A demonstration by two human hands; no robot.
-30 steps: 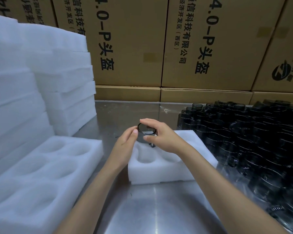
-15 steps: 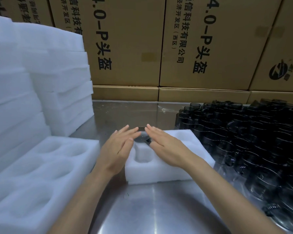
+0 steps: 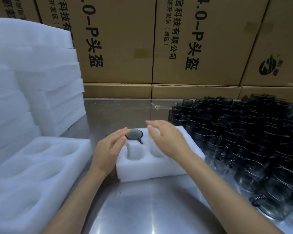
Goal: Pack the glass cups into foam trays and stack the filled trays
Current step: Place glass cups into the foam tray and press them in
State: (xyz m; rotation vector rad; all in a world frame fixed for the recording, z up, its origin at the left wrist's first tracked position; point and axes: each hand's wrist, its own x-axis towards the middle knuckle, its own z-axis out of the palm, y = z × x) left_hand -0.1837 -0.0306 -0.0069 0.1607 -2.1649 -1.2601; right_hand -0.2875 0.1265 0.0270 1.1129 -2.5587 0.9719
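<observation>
A small white foam tray (image 3: 152,168) with round pockets lies on the shiny steel worktop (image 3: 142,208), in front of the person. One dark smoked-glass cup (image 3: 134,134) sits upright in the tray's far-left pocket, its rim level with the foam and its handle pointing toward the near side. The two pockets nearer the camera are bare foam.

The left hand (image 3: 108,149) lies at the tray's left edge, fingers straight and relaxed, their tips just beside the cup's rim; whether they touch the glass I cannot tell. The right hand (image 3: 166,137) hovers over the tray's right half, fingers loosely spread and holding nothing.

To the right, a dense crowd of dark glass cups (image 3: 240,141) stands on the worktop, close against the tray's right side. On the left lies a larger white foam tray (image 3: 32,174) with empty oval pockets, and behind it rise stacks of white foam slabs (image 3: 41,81). Brown cardboard cartons (image 3: 193,48) with black print line the back.
</observation>
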